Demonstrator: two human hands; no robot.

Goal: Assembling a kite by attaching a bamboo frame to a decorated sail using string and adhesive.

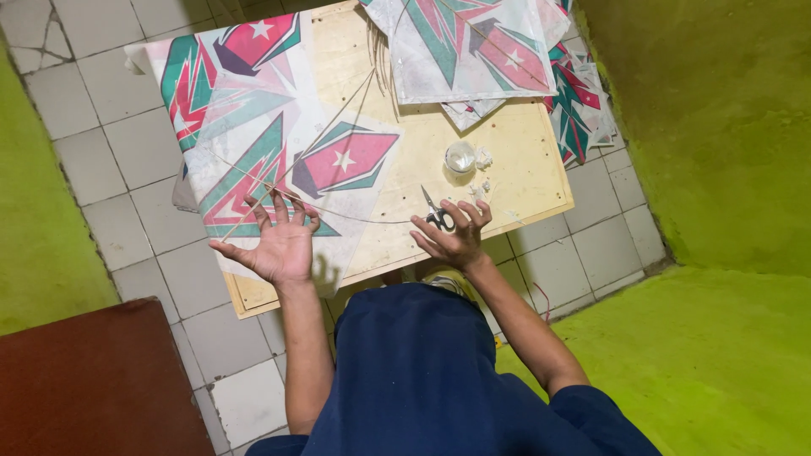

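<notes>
1 head cam, looks steeply down, close over wooden board (515, 181) (no 2nd view).

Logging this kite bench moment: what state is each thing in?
left hand: open, palm up, fingers spread over the kite sheet
right hand: open, fingers spread, thin string at fingertips
kite sheet: lying flat, sticks across it
scissors: lying on the board, blades closed
small clear cup: upright
stacked kites: piled flat

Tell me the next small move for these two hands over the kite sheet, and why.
Probably lower the thread onto the kite sheet. The left hand and right hand are raised, palms up, with the thread seemingly stretched between them above the thin sticks. The scissors lie on the board by the right hand.
</notes>
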